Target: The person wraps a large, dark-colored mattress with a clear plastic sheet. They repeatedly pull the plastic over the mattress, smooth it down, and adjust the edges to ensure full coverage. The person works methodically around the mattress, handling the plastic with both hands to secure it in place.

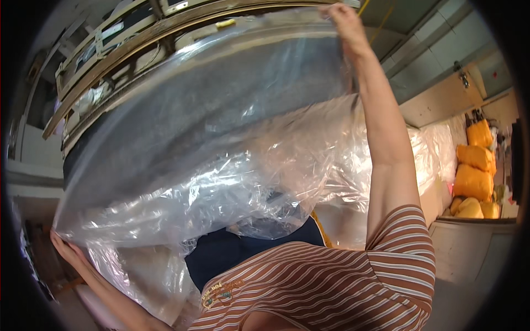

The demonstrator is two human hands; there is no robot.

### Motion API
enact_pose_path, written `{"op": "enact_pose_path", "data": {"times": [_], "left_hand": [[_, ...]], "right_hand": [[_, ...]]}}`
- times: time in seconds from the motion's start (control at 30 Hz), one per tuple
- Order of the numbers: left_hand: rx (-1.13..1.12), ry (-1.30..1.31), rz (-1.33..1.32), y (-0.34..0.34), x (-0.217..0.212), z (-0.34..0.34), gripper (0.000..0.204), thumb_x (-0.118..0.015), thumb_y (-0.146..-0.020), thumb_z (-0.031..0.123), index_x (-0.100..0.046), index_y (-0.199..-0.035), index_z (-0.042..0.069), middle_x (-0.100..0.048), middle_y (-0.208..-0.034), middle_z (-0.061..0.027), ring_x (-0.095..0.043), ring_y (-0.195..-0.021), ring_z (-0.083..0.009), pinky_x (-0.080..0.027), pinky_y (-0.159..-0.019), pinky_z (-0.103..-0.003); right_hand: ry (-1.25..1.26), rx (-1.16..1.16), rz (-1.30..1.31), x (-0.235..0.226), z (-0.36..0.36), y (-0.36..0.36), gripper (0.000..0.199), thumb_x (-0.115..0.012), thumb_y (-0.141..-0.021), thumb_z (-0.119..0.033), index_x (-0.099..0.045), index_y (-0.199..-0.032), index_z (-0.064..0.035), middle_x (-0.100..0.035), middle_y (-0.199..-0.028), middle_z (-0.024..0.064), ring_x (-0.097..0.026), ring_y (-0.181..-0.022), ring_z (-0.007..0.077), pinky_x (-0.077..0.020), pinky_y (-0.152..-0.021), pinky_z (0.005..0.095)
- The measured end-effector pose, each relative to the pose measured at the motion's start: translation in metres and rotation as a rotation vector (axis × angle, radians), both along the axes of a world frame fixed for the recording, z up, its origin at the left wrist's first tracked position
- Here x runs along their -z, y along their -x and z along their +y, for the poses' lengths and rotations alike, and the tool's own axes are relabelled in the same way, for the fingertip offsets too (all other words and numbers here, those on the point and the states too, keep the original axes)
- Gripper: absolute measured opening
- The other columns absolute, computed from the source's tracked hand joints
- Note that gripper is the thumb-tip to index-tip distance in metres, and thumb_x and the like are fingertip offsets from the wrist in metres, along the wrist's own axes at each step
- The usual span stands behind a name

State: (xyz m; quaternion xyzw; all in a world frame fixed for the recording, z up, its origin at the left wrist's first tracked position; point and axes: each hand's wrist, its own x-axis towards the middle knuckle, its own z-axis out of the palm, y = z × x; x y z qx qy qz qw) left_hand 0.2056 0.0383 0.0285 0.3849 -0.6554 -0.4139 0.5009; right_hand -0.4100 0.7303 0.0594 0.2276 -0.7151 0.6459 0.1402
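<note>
A large sheet of clear plastic film (221,190) spans most of the head view, wrinkled and shiny, stretched between my two hands. At the lower left, my left hand (67,249) is closed on one corner of it. My right hand (348,27) is raised high at the top, its fingers pinching the far edge. Through the film a broad dark surface (232,91) shows, its details blurred. The film's near folds hang crumpled against the navy cloth (237,254) at my front.
Beyond the film runs a long frame of wooden rails (127,58) with metal fittings. To the right, more clear film (436,151) covers a surface. Several orange-yellow bundles (473,182) are stacked on a shelf at the far right, near a wooden panel (441,102).
</note>
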Motion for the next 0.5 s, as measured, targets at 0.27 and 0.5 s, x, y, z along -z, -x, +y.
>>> {"op": "enact_pose_path", "data": {"times": [0.27, 0.5], "left_hand": [[0.083, 0.291, -0.379, 0.135, 0.075, -0.177, 0.036, -0.061, -0.090, 0.034, -0.067, -0.106, 0.003, -0.067, -0.104, -0.0052, -0.058, -0.098, -0.0132, -0.042, -0.087, -0.025], [0.145, 0.230, -0.398, 0.230, 0.094, -0.191, 0.039, -0.061, -0.089, 0.039, -0.068, -0.109, 0.006, -0.067, -0.106, -0.0030, -0.057, -0.099, -0.0112, -0.040, -0.088, -0.023]], "right_hand": [[-0.121, 0.437, -0.038, 0.089, -0.006, 0.038, 0.024, -0.065, -0.083, -0.025, -0.062, -0.093, -0.0034, -0.066, -0.081, 0.0079, -0.060, -0.076, 0.0154, -0.0469, -0.071, 0.0299], [-0.169, 0.415, -0.040, 0.078, -0.004, 0.051, 0.025, -0.072, -0.078, -0.026, -0.069, -0.086, -0.0022, -0.066, -0.077, 0.0015, -0.056, -0.068, 0.0084, -0.0449, -0.067, 0.0239]]}}
